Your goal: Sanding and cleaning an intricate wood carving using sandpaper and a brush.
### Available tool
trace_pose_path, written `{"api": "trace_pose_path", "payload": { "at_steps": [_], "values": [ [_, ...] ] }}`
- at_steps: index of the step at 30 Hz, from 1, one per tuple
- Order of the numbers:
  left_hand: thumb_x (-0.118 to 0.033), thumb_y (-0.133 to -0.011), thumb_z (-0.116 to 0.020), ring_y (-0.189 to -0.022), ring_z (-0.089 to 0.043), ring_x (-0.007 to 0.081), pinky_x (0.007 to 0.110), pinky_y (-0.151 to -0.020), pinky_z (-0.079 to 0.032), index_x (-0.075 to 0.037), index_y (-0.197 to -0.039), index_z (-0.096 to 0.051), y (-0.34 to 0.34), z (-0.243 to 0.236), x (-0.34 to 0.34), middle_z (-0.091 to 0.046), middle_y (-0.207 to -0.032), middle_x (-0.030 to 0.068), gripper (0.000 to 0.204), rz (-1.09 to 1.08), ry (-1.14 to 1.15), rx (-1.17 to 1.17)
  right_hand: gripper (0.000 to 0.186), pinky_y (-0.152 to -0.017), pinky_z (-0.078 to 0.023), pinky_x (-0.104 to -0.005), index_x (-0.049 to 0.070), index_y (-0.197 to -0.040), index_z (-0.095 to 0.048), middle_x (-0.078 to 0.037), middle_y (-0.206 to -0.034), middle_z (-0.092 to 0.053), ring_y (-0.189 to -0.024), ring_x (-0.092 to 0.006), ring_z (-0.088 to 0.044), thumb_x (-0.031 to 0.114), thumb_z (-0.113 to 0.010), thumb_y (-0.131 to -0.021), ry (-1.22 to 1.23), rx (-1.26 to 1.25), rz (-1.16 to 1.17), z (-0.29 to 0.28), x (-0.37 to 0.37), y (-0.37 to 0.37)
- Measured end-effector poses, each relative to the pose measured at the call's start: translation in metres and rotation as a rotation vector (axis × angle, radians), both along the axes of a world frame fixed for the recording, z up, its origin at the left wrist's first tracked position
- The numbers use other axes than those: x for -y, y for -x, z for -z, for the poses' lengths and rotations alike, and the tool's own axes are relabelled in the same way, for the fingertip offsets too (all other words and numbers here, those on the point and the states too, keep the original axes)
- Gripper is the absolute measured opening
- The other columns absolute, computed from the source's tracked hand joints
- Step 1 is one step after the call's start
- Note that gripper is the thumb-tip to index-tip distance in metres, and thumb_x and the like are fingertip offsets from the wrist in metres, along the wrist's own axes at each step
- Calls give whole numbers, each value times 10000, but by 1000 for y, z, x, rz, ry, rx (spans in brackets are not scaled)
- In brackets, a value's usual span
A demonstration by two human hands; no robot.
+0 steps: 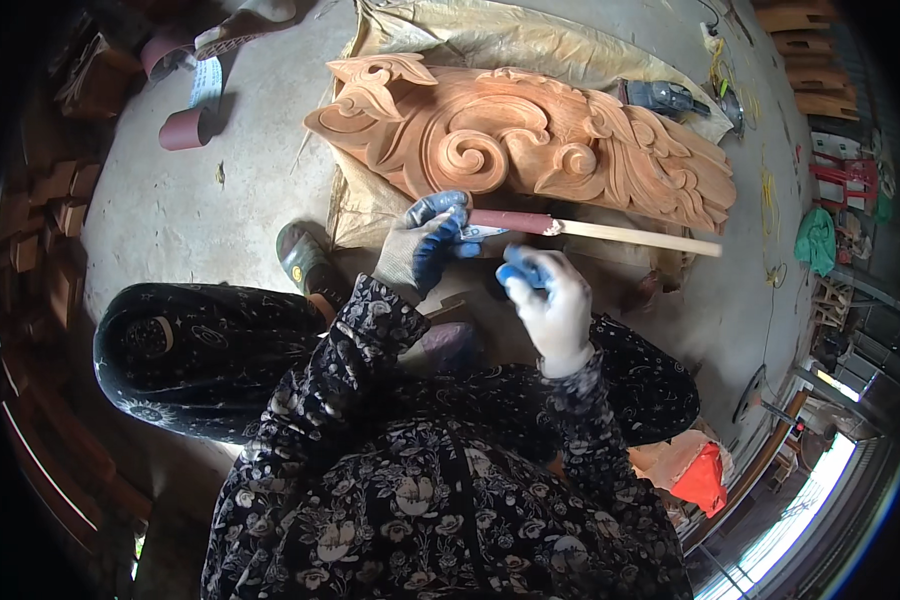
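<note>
My left hand (425, 245), in a grey and blue glove, holds a pale wooden stick (640, 237) wrapped at its left part in dark red sandpaper (510, 221). My right hand (545, 305), in a white glove with blue fingertips, is curled just below the stick; its fingers are somewhat blurred and what they hold, if anything, is unclear. Beyond both hands a carved wooden panel (590, 130) with scrolls and leaves lies on a crumpled tan sheet (490, 35).
Sandpaper strips (180, 128) lie on the concrete floor (170, 215) at left, near stacked wood (55, 215). A dark power tool (665, 98) rests behind the panel. At right are cables (768, 205), a green bag (815, 240) and a red object (700, 480). My legs (190, 350) border the work area.
</note>
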State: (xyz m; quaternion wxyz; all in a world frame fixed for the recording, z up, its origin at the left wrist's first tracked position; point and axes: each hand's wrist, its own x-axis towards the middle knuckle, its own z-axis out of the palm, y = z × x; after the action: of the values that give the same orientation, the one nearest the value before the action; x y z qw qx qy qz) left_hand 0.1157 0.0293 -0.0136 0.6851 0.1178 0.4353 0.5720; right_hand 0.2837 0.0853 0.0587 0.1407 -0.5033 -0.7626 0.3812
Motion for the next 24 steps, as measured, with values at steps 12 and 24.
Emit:
{"api": "trace_pose_path", "payload": {
  "at_steps": [12, 24],
  "values": [
    [-66, -919, -563, -827, -654, 194, 303, -676, -570, -11, -1170, -550, 1, 22, -14, -630, -937, 78, 257, -233, 124, 216, 276, -773, -424, -359, 192, -939, -658, 19, -927, -587, -826, -202, -561, 282, -778, -708, -737, 136, -255, 3, -4, 2],
    [-50, -895, -589, -755, -618, 107, 244, -638, -548, 4, -1089, -592, 22, 59, -25, -630, -895, 46, 201, 33, -40, 312, 279, -814, -518, -239, -15, -1185, -541, -96, -1055, -615, -887, -115, -609, 13, -554, -908, 779, -486, 84, 23, -44, 23]
  ]
}}
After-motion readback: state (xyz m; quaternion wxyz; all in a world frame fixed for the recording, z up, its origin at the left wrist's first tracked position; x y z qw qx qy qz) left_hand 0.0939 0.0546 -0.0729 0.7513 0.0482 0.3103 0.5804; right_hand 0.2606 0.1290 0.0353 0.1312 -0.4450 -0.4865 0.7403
